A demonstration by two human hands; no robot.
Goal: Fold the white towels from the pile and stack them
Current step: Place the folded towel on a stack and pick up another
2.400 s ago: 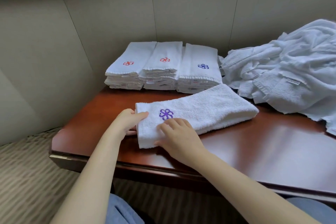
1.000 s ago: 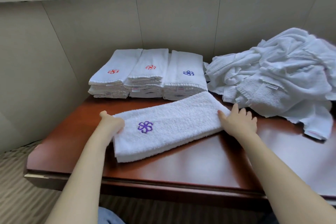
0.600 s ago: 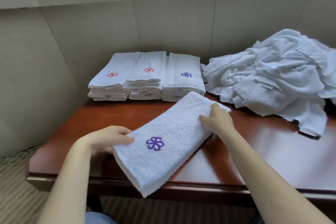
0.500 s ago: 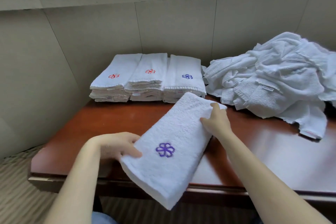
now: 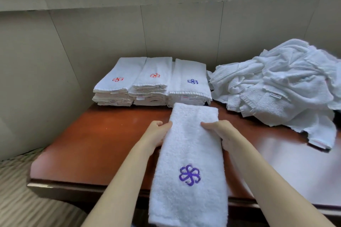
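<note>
Two hands held one folded towel (image 5: 190, 153) by its long sides, the left hand (image 5: 156, 134) and right hand (image 5: 219, 131) each pinching an edge, thumb on top. Its purple-flowered near end hung past the front of the table (image 5: 103, 138). Folding looked finished, so stacking seemed the step in hand. Next it would need carrying forward onto one of the three stacks (image 5: 153, 83), edges squared. No basket or bin showed, and the unfolded pile (image 5: 286, 83) lay loose at the right.

Pile (image 5: 287, 86) cropped right, stack labels (image 5: 140, 97) illegible
</note>
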